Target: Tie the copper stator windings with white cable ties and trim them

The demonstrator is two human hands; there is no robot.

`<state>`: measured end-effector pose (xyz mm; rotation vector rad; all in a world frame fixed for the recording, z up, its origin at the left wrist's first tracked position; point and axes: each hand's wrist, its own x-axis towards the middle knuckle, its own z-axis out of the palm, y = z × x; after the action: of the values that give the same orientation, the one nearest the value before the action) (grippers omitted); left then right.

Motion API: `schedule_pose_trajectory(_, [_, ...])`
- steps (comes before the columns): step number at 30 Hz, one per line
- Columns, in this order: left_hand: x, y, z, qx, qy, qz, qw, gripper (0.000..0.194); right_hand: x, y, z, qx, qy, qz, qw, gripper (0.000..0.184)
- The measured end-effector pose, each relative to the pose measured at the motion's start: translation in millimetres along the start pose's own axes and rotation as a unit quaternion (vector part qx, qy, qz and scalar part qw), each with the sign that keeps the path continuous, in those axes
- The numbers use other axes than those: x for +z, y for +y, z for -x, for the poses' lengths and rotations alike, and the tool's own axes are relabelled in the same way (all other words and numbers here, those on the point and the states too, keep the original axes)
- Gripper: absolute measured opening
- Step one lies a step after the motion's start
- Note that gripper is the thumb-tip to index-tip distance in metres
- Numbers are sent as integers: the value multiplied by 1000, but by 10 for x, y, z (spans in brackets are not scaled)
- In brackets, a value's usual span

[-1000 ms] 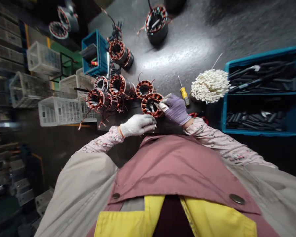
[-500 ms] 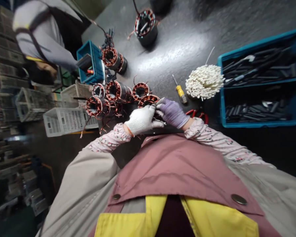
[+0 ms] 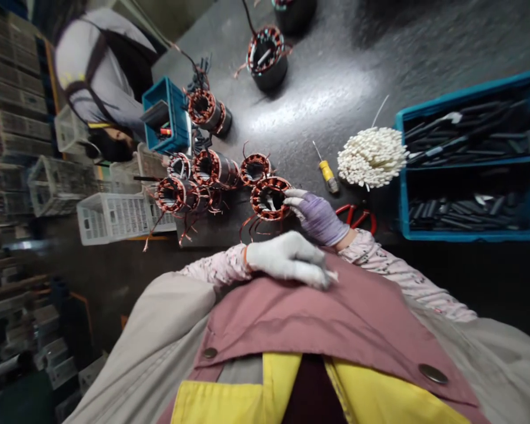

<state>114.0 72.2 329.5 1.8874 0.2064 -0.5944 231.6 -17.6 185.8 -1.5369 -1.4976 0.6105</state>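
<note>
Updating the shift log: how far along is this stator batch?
Rough read only. Done-looking: the upright stator further off. In hand: the right hand touches the nearest stator, and the left hand pinches a small white piece. Left: the stators lying beside it, with the bundle of white ties nearby.

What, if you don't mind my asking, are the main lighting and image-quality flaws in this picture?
In the head view, glare shines on the dark work surface, the white crates bend with wide-lens distortion near the left side, and the white-gloved hand looks slightly soft at its fingertips.
</note>
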Motion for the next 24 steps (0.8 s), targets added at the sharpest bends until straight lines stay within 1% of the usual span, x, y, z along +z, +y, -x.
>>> schedule_pose_trajectory(1, [5,0,86,34,45,32,998,33,-29,-3,29,3,16,-6,1000,32])
schedule_pose_trajectory(2, [-12,-30,161,43,105,29,993,36,-65,-3,47,12,38,-9,999,33])
schedule_pose_trajectory(3, [-40,-87,216,19,172,-20,985,37,-99,-1,47,26,65,-10,997,35])
schedule_pose_trajectory(4, [-69,-170,244,-20,218,-95,971,36,-123,-1,20,41,97,-10,994,38])
schedule_pose_trajectory(5, [-88,-270,241,-61,228,-182,955,33,-131,-6,-39,55,122,-12,991,42])
schedule_pose_trajectory(6, [-90,-379,207,-95,199,-261,940,28,-118,-18,-132,65,130,-20,989,45])
schedule_pose_trajectory(7, [-76,-488,149,-114,157,-317,928,24,-85,-40,-257,70,116,-32,990,46])
schedule_pose_trajectory(8, [-47,-591,75,-127,128,-353,918,24,-34,-72,-408,76,83,-39,993,45])
schedule_pose_trajectory(9, [-12,-681,-2,-134,111,-374,911,26,28,-113,-571,88,39,-33,995,43])
schedule_pose_trajectory(11, [49,-809,-133,-87,67,-396,912,30,151,-204,-877,126,-43,13,991,35])
schedule_pose_trajectory(12, [62,-843,-172,-61,52,-400,913,30,193,-246,-989,145,-64,36,987,32])
schedule_pose_trajectory(13, [59,-860,-191,-39,40,-403,914,29,212,-279,-1059,162,-66,39,984,30])
schedule_pose_trajectory(14, [41,-861,-188,-32,40,-403,914,28,204,-301,-1082,181,-46,11,982,29])
schedule_pose_trajectory(15, [9,-848,-166,-41,49,-396,916,29,168,-310,-1059,202,-7,-38,979,30])
schedule_pose_trajectory(17, [-86,-801,-70,-72,80,-361,927,34,34,-293,-906,239,92,-137,957,38])
schedule_pose_trajectory(18, [-144,-773,-3,-76,93,-334,935,37,-47,-273,-796,257,137,-161,943,43])
schedule_pose_trajectory(19, [-208,-746,70,-74,106,-306,943,39,-123,-251,-679,275,177,-168,930,46])
schedule_pose_trajectory(21, [-348,-711,210,-57,134,-265,953,41,-228,-210,-461,303,216,-141,917,48])
schedule_pose_trajectory(22, [-422,-708,263,-55,148,-260,953,40,-250,-195,-372,316,227,-124,913,47])
schedule_pose_trajectory(24, [-574,-746,299,-96,177,-276,940,40,-241,-177,-244,332,238,-87,908,43])
